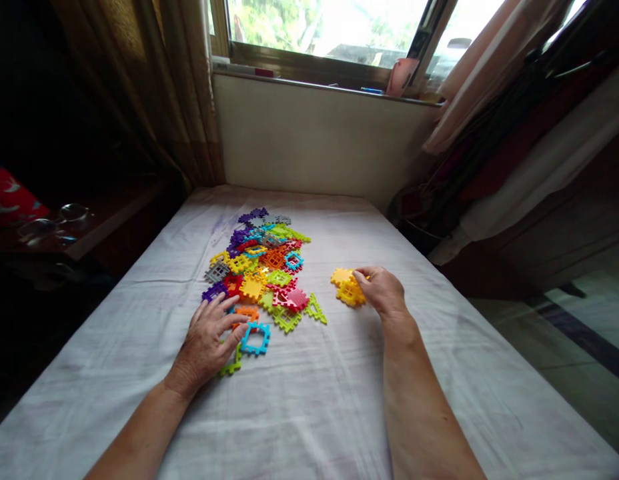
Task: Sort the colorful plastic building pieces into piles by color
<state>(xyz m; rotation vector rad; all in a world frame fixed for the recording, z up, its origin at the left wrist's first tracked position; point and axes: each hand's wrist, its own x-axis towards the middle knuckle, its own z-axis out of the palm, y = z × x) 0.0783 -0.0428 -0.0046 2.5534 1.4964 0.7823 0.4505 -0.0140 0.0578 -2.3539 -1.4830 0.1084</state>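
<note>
A pile of flat, notched plastic pieces in many colours (253, 285) lies left of centre on the white cloth. My left hand (207, 340) rests at the pile's near left edge with its fingers spread, close to a blue square frame (255, 339) and partly over a green piece (232, 363). Right of the pile, my right hand (382, 290) is closed at the right side of some yellow pieces (350, 292), pinching one between thumb and fingers. The fingertips there are partly hidden. A green triangle frame (315, 309) lies between the pile and the yellow pieces.
The cloth-covered table (309, 407) meets a wall (309, 140) below a window. A pink cup (401, 77) stands on the sill. On the left, glasses (73, 213) and a red item (12, 199) rest on a dark surface. Clothes (519, 160) hang on the right.
</note>
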